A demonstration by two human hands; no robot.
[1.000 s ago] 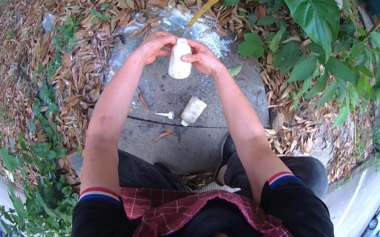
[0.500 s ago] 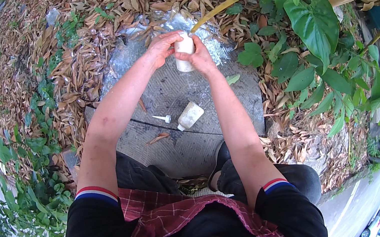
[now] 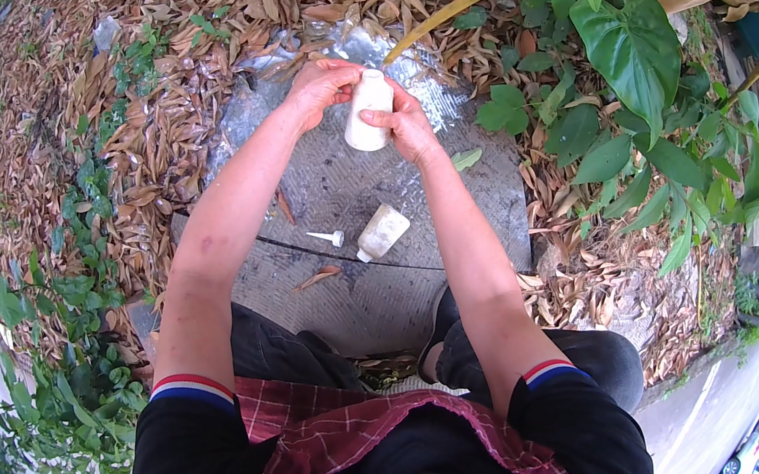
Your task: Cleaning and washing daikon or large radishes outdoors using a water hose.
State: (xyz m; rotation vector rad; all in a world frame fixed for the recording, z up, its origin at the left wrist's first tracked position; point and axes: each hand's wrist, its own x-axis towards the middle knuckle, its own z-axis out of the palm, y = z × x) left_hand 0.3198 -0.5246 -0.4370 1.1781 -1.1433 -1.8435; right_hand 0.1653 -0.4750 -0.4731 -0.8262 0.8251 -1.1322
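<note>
One bottle (image 3: pixel 365 126) is at the upper centre of the frame, neck up and leaning slightly right. The right hand (image 3: pixel 408 124) is closed round it, thumb across its side. The left hand (image 3: pixel 320 93) is at the neck, fingers bent and partly closed; whether they pinch anything I cannot tell. Near the centre of the frame, a second bottle (image 3: pixel 384 230) lies on the slab (image 3: pixel 367 312), neck toward the lower left. Just left of it lies a white nozzle (image 3: pixel 335 238).

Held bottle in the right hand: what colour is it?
The held bottle is creamy white; head view.
</note>
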